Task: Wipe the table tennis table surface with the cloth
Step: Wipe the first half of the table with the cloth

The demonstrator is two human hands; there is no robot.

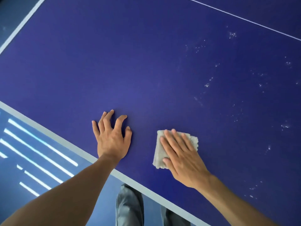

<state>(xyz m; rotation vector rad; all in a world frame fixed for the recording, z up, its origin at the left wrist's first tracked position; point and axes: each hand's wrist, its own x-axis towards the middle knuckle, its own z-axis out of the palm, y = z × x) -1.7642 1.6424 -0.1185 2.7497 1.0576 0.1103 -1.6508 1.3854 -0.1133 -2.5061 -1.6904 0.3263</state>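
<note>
- The right hand [182,159] lies flat, fingers straight and close together, pressing a folded beige fuzzy cloth [158,151] onto the dark blue table tennis table [146,62], near its pale edge stripe [65,141].
- The left hand [112,139] rests beside the cloth without touching it, fingers spread and bent, holding nothing.
- Small white specks [232,35] scatter across the surface to the right.
- Grey trouser legs [128,207] show below the edge.

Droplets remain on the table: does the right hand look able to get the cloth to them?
Probably yes: the right hand presses the cloth, and only bare table separates it from the droplets.
</note>
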